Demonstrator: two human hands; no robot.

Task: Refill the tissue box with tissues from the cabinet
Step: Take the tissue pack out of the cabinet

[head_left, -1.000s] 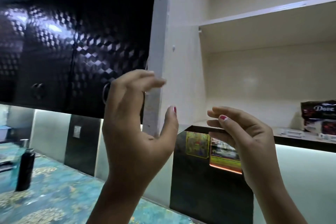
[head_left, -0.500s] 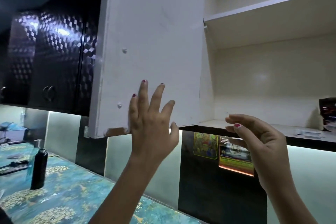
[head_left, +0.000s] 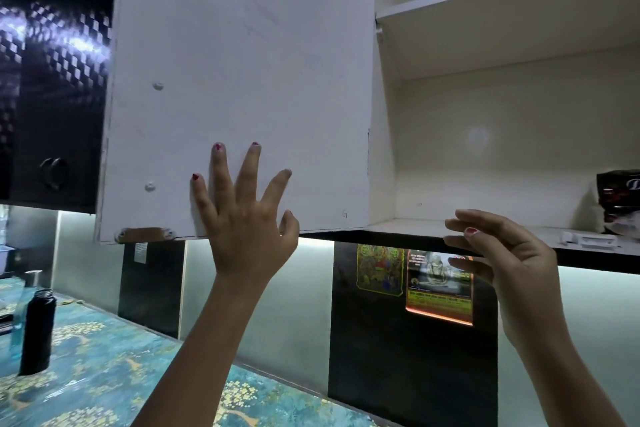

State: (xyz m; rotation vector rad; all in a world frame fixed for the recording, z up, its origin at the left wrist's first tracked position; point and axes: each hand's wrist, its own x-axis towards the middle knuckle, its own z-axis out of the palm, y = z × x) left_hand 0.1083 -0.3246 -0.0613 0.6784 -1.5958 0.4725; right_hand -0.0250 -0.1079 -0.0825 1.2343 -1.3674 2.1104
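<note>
While splayed, left hand (head_left: 244,218) presses glossy flat white cabinet door (head_left: 239,87).

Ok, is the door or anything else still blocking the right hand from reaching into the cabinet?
Nothing visible does. The cabinet door is swung out to the left under the left hand, and the right hand hovers before the open lower shelf. No tissues show; only a dark packet sits far right.

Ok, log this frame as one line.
stage: opening cabinet | left hand: flat on open door | right hand: empty, near shelf edge | tissues: not identifiable
</note>
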